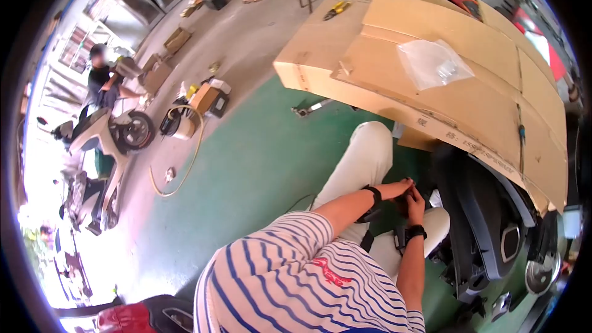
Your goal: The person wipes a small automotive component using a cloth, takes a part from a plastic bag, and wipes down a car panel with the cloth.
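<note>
My left hand and my right hand meet in front of my knees, fingers bent round something small and dark that I cannot make out. Black bands circle both wrists. Close to the right of my hands lies a large black vehicle part on the green floor. Beyond my knees stands a wide cardboard surface. On it are a clear plastic bag with small metal pieces, yellow-handled pliers and a thin screwdriver.
A metal tool lies under the cardboard edge. To the left are a white bucket with a hose, open boxes, and a scooter beside a seated person. A red vehicle part is behind me.
</note>
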Tool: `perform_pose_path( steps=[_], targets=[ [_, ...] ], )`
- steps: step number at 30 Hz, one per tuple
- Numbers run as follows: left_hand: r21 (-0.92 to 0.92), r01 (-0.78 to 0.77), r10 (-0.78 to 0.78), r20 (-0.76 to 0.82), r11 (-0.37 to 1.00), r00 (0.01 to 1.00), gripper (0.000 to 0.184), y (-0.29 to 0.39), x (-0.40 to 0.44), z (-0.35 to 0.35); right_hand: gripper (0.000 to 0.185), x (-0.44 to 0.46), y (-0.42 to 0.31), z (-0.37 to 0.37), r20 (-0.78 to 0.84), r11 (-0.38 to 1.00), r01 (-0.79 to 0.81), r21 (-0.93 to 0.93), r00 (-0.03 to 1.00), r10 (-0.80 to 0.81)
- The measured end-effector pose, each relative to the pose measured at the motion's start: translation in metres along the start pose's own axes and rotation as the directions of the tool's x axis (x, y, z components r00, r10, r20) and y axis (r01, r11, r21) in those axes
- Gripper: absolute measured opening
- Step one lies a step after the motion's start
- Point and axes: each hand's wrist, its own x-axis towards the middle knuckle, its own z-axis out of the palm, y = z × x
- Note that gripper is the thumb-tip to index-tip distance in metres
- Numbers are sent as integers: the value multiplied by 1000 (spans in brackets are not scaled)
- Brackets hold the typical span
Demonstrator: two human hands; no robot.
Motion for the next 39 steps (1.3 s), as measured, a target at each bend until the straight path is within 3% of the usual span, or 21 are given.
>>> perform_pose_path(
  steps=[3, 8, 14, 16, 17, 19, 24, 26, 27, 29, 34, 36, 39],
  targets=[
    [35, -63, 67, -114, 997, 991, 55, 4, -7, 3, 42, 4, 9, -5, 95, 998, -23, 51, 995, 18],
    [133, 29, -11, -134, 991, 991, 57, 1, -3, -3, 37, -2, 4, -4, 169, 999, -38, 20, 985, 34],
    [350, -36, 117, -213, 936, 970, 68, -22, 21, -12, 25, -8, -8, 1, 207, 995, -7, -99, 978, 27],
    [429, -24, 151, -266, 903, 952, 71, -25, 23, -10, 19, -14, -26, 6, 219, 960, 19, -281, 975, 44],
    [505, -10, 195, -316, 863, 929, 74, -26, 24, -11, 19, -11, -21, 7, 211, 960, 11, -279, 976, 50],
    [532, -1, 203, -322, 847, 925, 73, -22, 20, -14, 16, -6, -10, 6, 264, 934, 114, -339, 964, -22],
    [521, -14, 247, -381, 854, 891, 79, -27, 25, -14, 10, -10, -14, 16, 176, 886, 117, -449, 984, -41],
    [478, 32, 175, -382, 878, 907, 76, -33, 34, -20, 9, -11, -21, 20, 122, 861, 99, -499, 992, -44],
    [418, 44, 131, -380, 907, 916, 75, -27, 27, -18, 9, -11, -21, 20, 136, 817, 132, -561, 988, -66],
    [465, 18, 145, -312, 885, 939, 75, -15, 16, -12, 9, -15, -27, 19, 123, 695, 163, -700, 987, -107],
    [460, -1, 147, -282, 888, 948, 70, -13, 22, -13, 13, -20, -37, 18, -67, 642, 130, -755, 960, -273],
    [453, -83, 224, -268, 888, 937, 66, -11, 16, -10, 15, -16, -34, 15, -132, 644, 132, -753, 929, -346],
    [385, -30, 123, -221, 923, 967, 58, 0, 5, -3, 19, -15, -34, 12, -185, 660, 109, -744, 914, -360]
  ],
)
